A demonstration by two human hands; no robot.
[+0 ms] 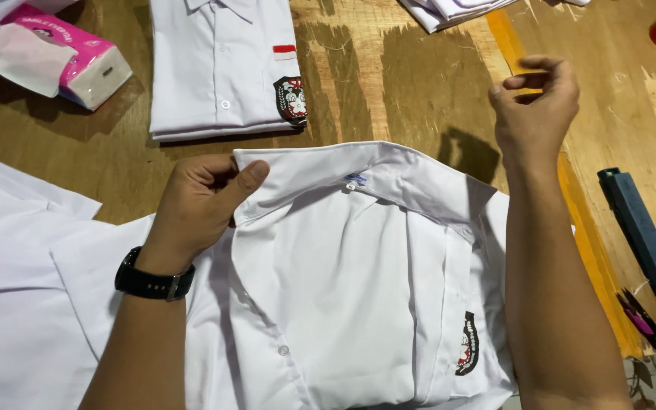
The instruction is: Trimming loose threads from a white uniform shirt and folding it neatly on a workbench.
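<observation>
Left hand (203, 199) pinches the collar (358, 173) end of the white shirt (343, 304), which lies just below the folded shirt (222, 68). Right hand (534, 106) hovers right of the collar, fingertips pinched, holding nothing I can make out. I'd keep the collar taut and square.

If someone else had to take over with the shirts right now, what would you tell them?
Left hand: pinching the left end of the collar of the white shirt lying front-up on the wooden table.
Right hand: raised above the table, fingers pinched together; whether it holds anything is too small to tell.
Things: a folded shirt lies finished at the top, more white cloth at the left. Tissue box top left; small snips and a blue bar at the right.
Done: one shirt folded.
Left: the held shirt is only partly folded, its collar still held.
</observation>
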